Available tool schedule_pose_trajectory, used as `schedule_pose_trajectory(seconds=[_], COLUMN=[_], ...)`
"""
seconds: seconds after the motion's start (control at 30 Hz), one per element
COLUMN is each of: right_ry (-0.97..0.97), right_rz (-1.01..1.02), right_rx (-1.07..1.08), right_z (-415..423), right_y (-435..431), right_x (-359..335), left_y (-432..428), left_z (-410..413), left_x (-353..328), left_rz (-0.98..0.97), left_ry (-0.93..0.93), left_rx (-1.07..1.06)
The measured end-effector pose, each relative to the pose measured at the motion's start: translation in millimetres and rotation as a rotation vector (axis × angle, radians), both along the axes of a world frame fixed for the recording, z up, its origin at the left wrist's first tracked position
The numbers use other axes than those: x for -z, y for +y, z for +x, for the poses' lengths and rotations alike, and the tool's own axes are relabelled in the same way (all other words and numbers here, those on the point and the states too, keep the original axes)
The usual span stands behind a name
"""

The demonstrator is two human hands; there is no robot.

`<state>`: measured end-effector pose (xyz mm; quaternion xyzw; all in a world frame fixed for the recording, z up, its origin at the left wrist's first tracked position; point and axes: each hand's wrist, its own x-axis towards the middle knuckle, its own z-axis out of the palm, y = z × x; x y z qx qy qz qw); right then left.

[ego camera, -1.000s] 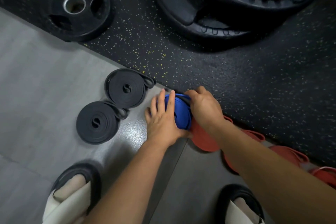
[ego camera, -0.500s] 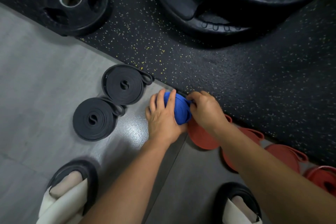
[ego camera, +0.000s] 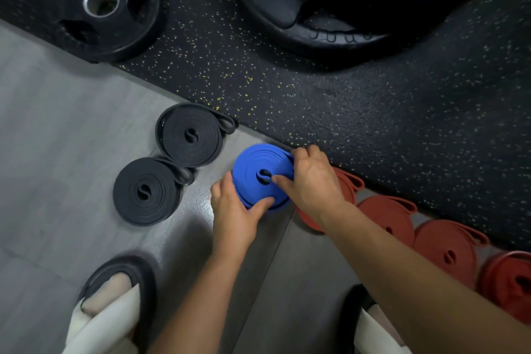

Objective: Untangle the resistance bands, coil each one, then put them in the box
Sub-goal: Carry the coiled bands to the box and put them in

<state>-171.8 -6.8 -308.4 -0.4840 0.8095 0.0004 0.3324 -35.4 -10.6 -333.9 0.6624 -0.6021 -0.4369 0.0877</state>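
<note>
A coiled blue band (ego camera: 255, 164) lies flat-face-up on the grey floor at the mat's edge. My left hand (ego camera: 234, 210) grips its near left rim, thumb on top. My right hand (ego camera: 311, 181) holds its right side, with a finger at the centre hole. Two coiled black bands (ego camera: 189, 135) (ego camera: 146, 191) lie flat to the left, touching each other. Several coiled red bands (ego camera: 388, 218) (ego camera: 448, 250) (ego camera: 508, 282) lie in a row to the right, the nearest one (ego camera: 349, 185) partly hidden under my right wrist. No box is in view.
A black speckled rubber mat (ego camera: 344, 112) covers the far side. A small weight plate (ego camera: 106, 8) lies at the far left and large stacked plates (ego camera: 359, 3) at the top right. My two sandalled feet (ego camera: 115, 296) (ego camera: 370, 322) stand at the bottom.
The blue coil was upright on its edge between my hands; now it is tipped flat with its spiral face up. My left hand has slid to its near rim.
</note>
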Motion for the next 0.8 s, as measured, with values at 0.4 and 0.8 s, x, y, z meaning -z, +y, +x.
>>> schedule_pose_trajectory(seconds=[0.4,0.8], right_ry=[-0.002,-0.067], right_rz=[0.010,-0.031], right_rx=[0.061,0.116], right_z=[5,2], right_y=[-6,-2], right_x=[0,4], left_y=[-23,-26], left_z=[-20,-20], left_x=[2,3], left_rz=[0.173,0.448], left_ry=[-0.048,0.354], left_rx=[-0.261,-0.580])
